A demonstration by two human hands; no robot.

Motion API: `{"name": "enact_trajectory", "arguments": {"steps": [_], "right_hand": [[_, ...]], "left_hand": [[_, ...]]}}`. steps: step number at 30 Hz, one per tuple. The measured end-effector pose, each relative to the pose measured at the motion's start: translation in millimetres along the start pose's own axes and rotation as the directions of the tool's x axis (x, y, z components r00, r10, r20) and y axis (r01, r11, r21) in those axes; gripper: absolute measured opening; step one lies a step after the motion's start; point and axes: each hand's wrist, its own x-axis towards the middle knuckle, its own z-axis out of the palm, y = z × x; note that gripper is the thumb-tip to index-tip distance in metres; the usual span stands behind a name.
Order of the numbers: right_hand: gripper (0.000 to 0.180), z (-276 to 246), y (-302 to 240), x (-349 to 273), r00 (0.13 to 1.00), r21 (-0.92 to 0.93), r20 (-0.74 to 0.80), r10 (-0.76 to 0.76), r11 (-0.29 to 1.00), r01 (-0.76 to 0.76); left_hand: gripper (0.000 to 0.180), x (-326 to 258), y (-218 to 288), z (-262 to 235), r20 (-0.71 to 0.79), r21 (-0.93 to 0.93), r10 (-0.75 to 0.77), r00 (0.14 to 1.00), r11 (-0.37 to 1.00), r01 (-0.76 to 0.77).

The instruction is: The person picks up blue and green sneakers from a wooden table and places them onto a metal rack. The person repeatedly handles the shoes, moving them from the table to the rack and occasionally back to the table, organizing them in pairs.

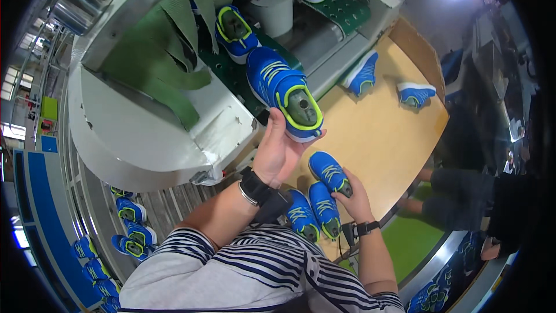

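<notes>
Twelve o'clock is straight ahead of the wearer. The left grip (281, 153) reaches up from seven o'clock, palm turned upward, cupping the heel of a blue shoe (284, 90); the thumb lies along its near side, one fingertip shows on the far side, and the other fingers are mostly hidden beneath. That shoe tilts with its toe toward eleven, over the green belt (223, 75), close to another shoe (234, 32) there.

The right grip (356, 200) comes from five o'clock, bent inward, thumb and fingers closed about the heel of a second shoe (329, 171), toe also toward eleven. Whether this one is lifted or resting I cannot tell. Two more shoes (313, 211) stand side by side just toward seven from it, near the wearer's lap.

The machine's white housing (133, 133) rounds off at nine to ten o'clock, its corner near the left wrist, with cloth strips (156, 75) hanging behind. Bare bench (376, 133) opens from one to three o'clock, bounded by an upright cardboard edge (425, 61); two shoes (364, 73) lie apart there. A co-worker (463, 194) stands beyond the bench at three.
</notes>
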Motion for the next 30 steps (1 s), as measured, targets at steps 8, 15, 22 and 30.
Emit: {"name": "enact_trajectory", "arguments": {"steps": [8,15,22,30], "right_hand": [[0.053,-78,-81,84,0.937,0.214,-0.347,0.026,0.976,0.052],[0.06,-136,-200,278,0.705,-0.153,-0.53,-0.471,0.871,0.466],[0.037,-145,-115,366,0.674,0.264,-0.693,-0.255,0.78,0.567],[0.038,-195,131,268,0.586,-0.023,-0.767,0.262,0.901,-0.432]], "left_hand": [[0.08,17,-7,-6,-0.058,-0.145,-0.044,0.997,0.989,0.035],[0.064,14,12,-3,0.075,0.028,-0.063,0.995,0.998,0.061],[0.064,18,12,-5,-0.078,0.167,0.015,0.997,0.986,-0.001],[0.063,12,9,-8,-0.066,0.235,-0.191,0.979,0.951,0.202]]}}
